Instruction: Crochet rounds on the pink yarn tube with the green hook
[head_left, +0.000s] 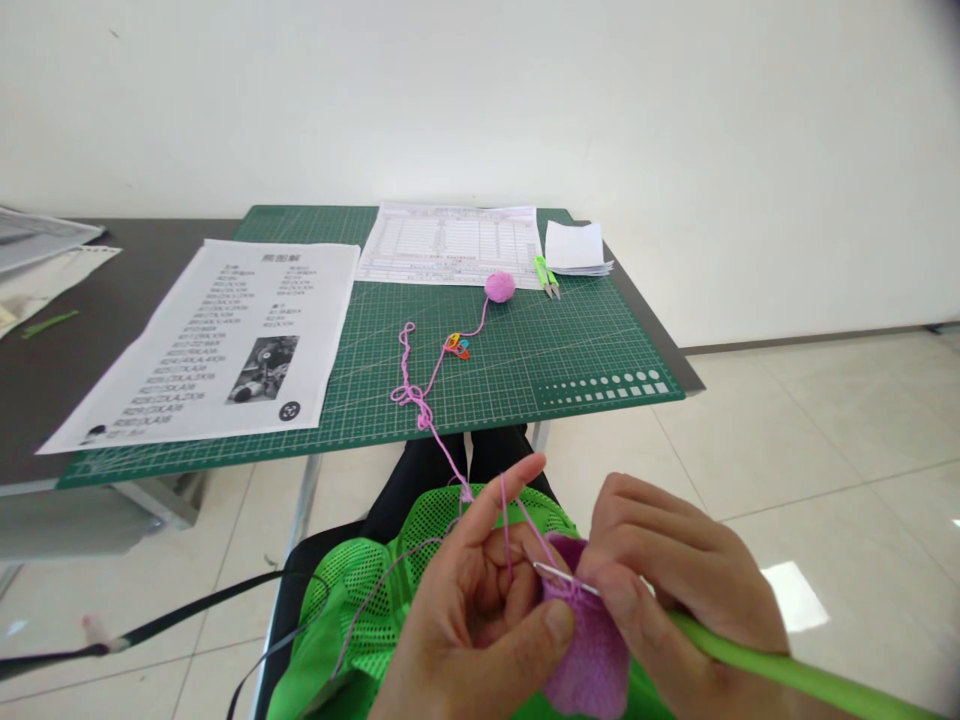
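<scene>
My left hand [487, 600] pinches the edge of a pink crocheted piece [592, 650] between thumb and fingers, with its index finger raised and pink yarn looped over it. My right hand [675, 570] is closed round a crochet hook with a green handle [787, 672]. The hook's metal tip [559, 573] lies at the top edge of the piece, near my left thumb. From the lap, pink yarn [444, 448] runs up onto the green cutting mat [375, 370], in a loose tangle, and on to a small pink yarn ball [499, 287].
Colored stitch markers [458, 347] lie on the mat near the yarn. Green snips [547, 278] and small white papers [576, 247] are at the back right. Printed sheets [217, 350] cover the left. A black strap [187, 607] crosses the lower left.
</scene>
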